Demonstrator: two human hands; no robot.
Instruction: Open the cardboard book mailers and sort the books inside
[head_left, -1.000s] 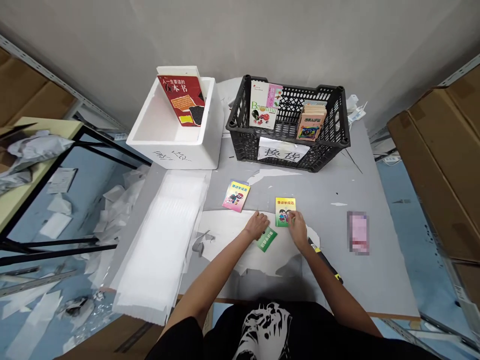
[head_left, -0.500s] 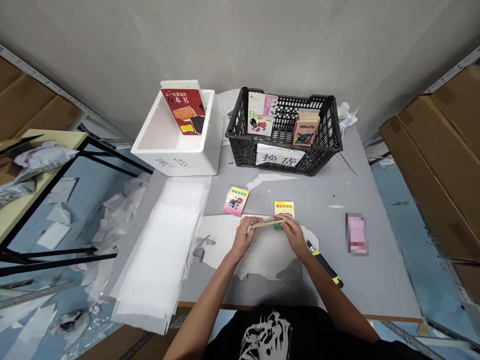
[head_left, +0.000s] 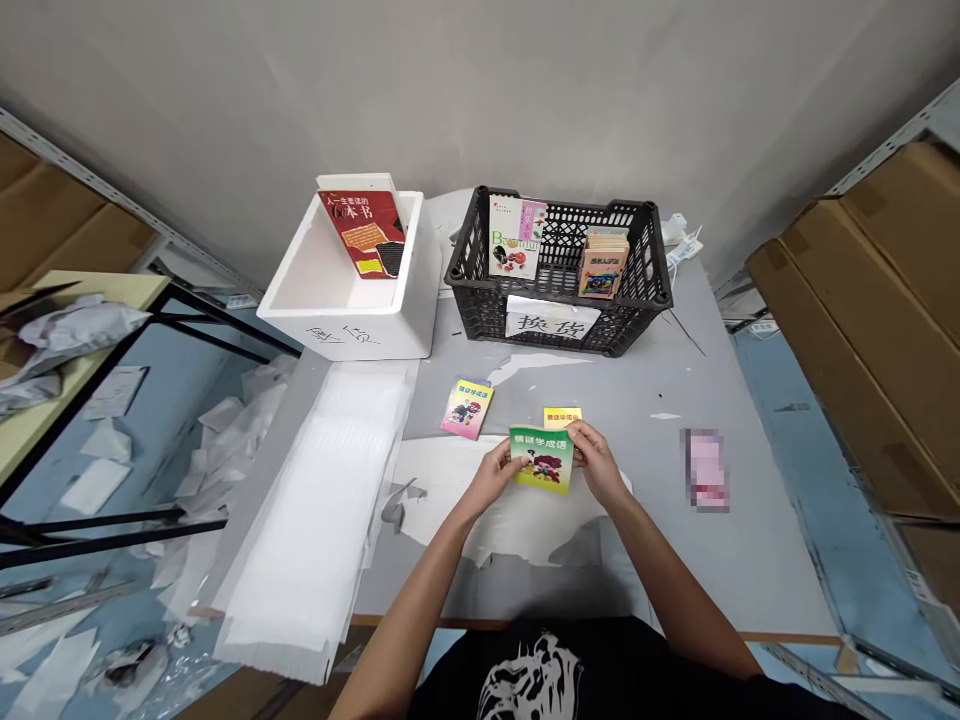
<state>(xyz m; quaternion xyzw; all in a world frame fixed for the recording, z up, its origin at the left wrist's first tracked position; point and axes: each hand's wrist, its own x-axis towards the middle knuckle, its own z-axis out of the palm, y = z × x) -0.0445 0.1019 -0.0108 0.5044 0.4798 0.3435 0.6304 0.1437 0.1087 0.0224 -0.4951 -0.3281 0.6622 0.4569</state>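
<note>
Between both hands is a small green book (head_left: pixel 541 472), its cover facing up toward me. My left hand (head_left: pixel 493 474) pinches its left edge, thumb on the cover. Gripping the upper right corner is my right hand (head_left: pixel 598 460). Just behind it, a yellow-covered book (head_left: pixel 562 416) lies partly hidden on the table. Further left lies a yellow and pink book (head_left: pixel 466 409), with the edge of another book showing beneath. White torn paper (head_left: pixel 495 525) covers the tabletop under my hands.
A white foam box (head_left: pixel 345 335) with red and white books stands back left, beside a black crate (head_left: pixel 559 275) holding several books. Stacked white sheets (head_left: pixel 315 530) lie left. A pixelated pink item (head_left: pixel 706 470) lies right. Cardboard boxes (head_left: pixel 862 340) stand far right.
The book in my hands was edge-on; now it is tilted with its green cover showing. The view has shifted slightly. The utility knife by my right arm no longer shows.
</note>
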